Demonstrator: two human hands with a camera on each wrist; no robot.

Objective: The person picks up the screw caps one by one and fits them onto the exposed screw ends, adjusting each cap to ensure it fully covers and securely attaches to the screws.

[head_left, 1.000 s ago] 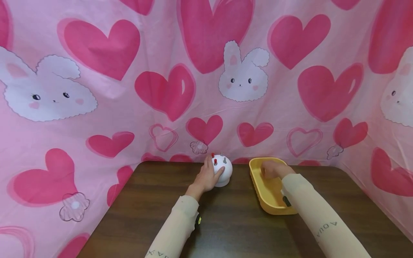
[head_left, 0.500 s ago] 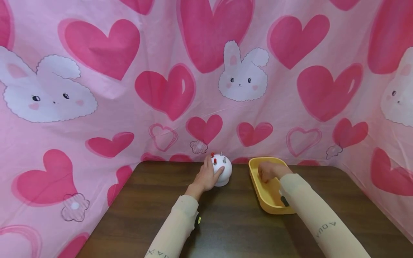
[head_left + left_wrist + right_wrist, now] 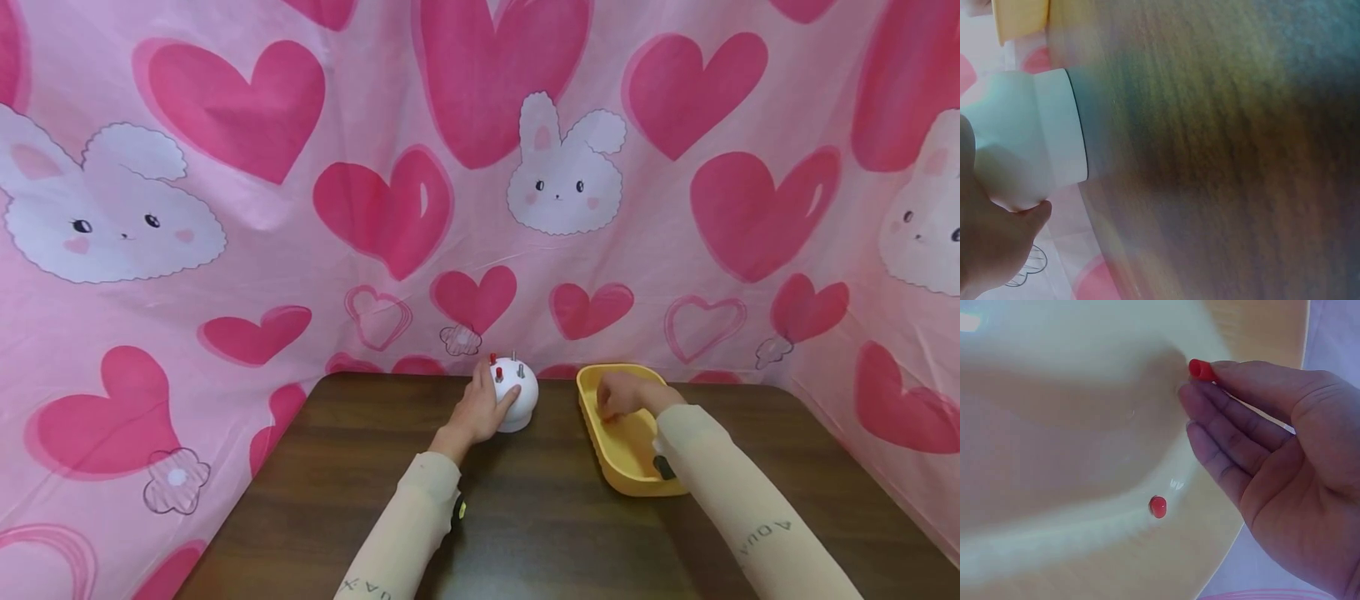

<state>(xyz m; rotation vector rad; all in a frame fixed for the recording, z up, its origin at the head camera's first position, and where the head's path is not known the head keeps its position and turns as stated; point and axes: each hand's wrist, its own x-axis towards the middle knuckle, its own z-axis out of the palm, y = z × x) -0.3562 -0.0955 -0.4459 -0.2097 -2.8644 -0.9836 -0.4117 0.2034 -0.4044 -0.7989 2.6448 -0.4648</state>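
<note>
My left hand (image 3: 476, 408) grips the left side of a white ball-shaped stand (image 3: 527, 398) on a short round base. Small metal posts (image 3: 521, 371) stick up from its top, and red caps (image 3: 499, 374) cover two of them. The left wrist view shows the stand's pale base (image 3: 1060, 125) on the table and my thumb (image 3: 1036, 215) against its curve. Inside a yellow tray (image 3: 645, 487), my right hand (image 3: 628, 395) pinches a small hollow red cap (image 3: 1200, 370) between thumb and finger. Another red cap (image 3: 1158, 507) lies in the tray near its side.
The dark wooden table (image 3: 540, 533) backs onto a pink cloth (image 3: 375, 92) with hearts and rabbits. The tray's raised rim surrounds my right hand, to the right of the white stand.
My right hand has shifted slightly left inside the tray, and a bit of red now shows at its fingertips. The left hand and the white stand have stayed put.
</note>
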